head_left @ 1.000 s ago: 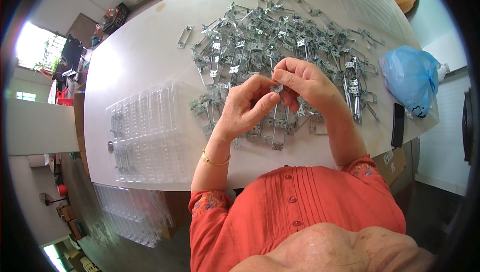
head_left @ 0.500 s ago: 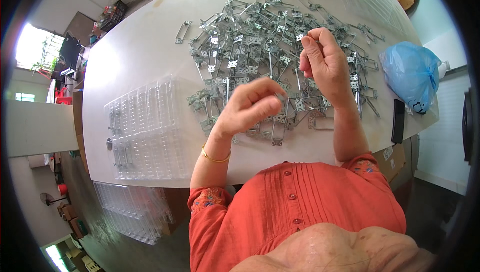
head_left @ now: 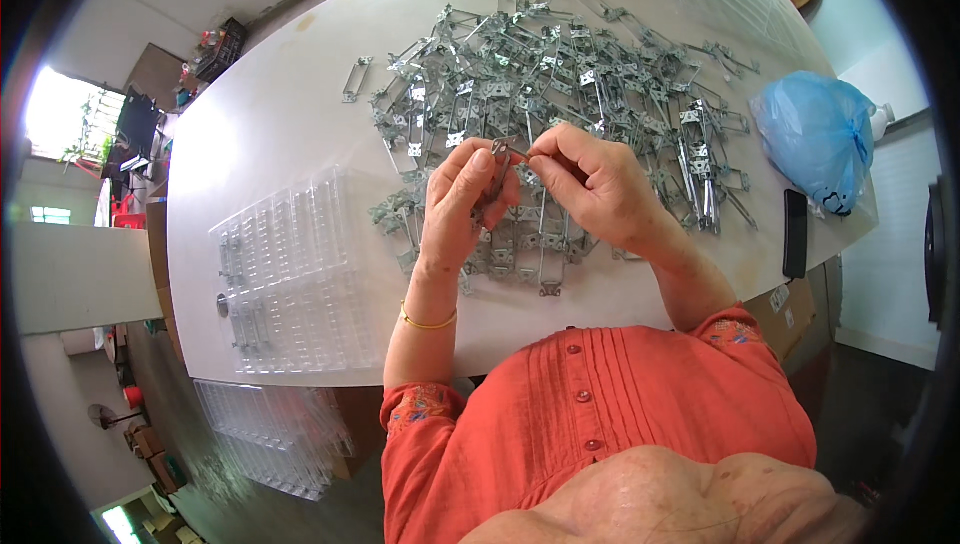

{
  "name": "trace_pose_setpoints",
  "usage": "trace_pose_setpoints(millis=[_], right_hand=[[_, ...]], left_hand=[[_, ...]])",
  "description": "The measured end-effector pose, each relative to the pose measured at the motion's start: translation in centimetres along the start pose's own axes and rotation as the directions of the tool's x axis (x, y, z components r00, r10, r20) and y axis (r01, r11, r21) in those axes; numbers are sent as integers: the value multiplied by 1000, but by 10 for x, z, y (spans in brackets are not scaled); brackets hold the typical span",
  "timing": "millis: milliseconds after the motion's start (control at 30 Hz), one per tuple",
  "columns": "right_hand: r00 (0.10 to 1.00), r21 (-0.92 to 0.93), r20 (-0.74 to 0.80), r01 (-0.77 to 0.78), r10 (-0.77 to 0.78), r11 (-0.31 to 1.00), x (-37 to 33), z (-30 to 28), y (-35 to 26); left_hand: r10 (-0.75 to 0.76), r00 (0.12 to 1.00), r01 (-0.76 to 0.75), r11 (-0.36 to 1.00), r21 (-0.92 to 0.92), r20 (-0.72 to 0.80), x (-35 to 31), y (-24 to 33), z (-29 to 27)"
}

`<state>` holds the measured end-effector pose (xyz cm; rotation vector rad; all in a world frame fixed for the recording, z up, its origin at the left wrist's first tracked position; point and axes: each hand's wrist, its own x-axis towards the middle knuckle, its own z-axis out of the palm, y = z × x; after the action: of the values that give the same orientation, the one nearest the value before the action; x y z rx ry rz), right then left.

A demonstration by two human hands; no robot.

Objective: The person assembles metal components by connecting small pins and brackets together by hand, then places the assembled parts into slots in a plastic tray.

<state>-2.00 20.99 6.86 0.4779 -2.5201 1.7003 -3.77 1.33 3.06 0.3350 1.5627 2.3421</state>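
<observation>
A small metal bracket is gripped in my left hand, its lower part partly hidden by my fingers. My right hand meets it from the right, thumb and forefinger pinched at the bracket's upper end; whatever else lies between those fingertips is too small to make out. Both hands are above the near side of a big heap of similar silvery wire-and-plate brackets, spread over the white table.
Clear plastic compartment trays lie on the left, a few brackets in their left slots. More clear trays are stacked below the table edge. To the right are a blue plastic bag and a black phone. Clear plastic sheets lie far right.
My hands, apart before, have come together over the heap. The right hand has moved left and nearer; the left has turned upright, and a bracket now shows in it. The view has shifted slightly.
</observation>
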Motion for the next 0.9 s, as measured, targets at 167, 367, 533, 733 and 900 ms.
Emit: trace_pose_setpoints(millis=[167, 367, 533, 733, 900], right_hand=[[1000, -39, 4, 22, -22, 999, -5, 2, -3], [998, 43, -20, -52, 53, 998, -7, 4, 6], [841, 700, 493, -535, 222, 472, -17, -8, 20], [773, 745, 630, -629, 76, 221, -31, -14, 26], [890, 475, 403, -403, 214, 782, -34, -18, 21]], left_hand=[[37, 999, -37, 997, 70, 3, -1, -4, 1], [152, 987, -162, 938, 307, 55, -1, -13, 4], [412, 869, -468, 498, 730, 276, -7, 0, 7], [496, 763, -602, 314, 734, 414, -17, 6, 14], [421, 904, -338, 588, 735, 79, -19, -6, 6]])
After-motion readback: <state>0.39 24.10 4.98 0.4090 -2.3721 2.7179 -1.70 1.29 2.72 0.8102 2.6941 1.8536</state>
